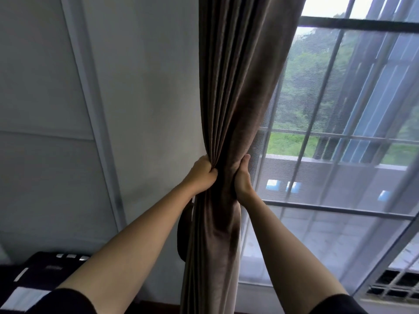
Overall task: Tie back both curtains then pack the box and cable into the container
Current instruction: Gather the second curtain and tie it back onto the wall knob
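Observation:
A brown curtain (235, 87) hangs in front of me, gathered into a tight bunch at mid height. My left hand (203, 174) grips the bunch from the left side with closed fingers. My right hand (242, 177) presses around it from the right, thumb up. A dark tie-back loop (184, 232) hangs against the wall just left of the curtain, below my left wrist. The second curtain, the box, the cable and the container are out of view.
A sheer white curtain (328, 168) covers the barred window on the right. A white wall (140, 91) stands left of the curtain. A dark object with white patches (34, 277) sits at the bottom left corner.

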`<act>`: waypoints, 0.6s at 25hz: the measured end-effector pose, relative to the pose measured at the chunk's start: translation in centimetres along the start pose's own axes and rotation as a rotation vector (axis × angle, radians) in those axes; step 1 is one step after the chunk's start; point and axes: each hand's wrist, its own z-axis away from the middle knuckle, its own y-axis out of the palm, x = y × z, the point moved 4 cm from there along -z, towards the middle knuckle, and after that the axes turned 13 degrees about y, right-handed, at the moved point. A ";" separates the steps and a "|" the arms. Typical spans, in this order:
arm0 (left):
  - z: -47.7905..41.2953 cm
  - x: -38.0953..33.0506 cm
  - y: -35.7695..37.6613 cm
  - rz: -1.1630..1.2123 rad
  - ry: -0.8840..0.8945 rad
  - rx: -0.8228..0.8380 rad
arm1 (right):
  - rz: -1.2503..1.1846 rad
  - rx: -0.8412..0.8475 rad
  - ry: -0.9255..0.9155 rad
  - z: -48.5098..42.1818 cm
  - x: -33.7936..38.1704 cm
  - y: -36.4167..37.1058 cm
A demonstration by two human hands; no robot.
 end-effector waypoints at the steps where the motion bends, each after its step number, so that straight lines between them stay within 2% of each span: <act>1: -0.2 -0.2 -0.1 -0.091 0.002 0.019 | 0.024 -0.011 -0.017 0.0 -0.1 0.0; 4: -0.5 -0.4 -0.4 -0.324 -0.060 0.068 | 0.142 -0.019 -0.062 0.0 -1.6 0.9; 10: -0.6 -0.2 -0.8 -0.165 -0.135 0.151 | 0.166 0.047 0.015 -0.4 -6.8 3.0; 13: -0.1 -0.1 -1.1 -0.215 -0.133 0.176 | 0.129 0.114 0.019 -0.2 -8.3 4.1; 15: 0.1 0.2 -1.5 -0.288 -0.113 0.116 | 0.125 0.156 0.037 0.0 -10.1 5.0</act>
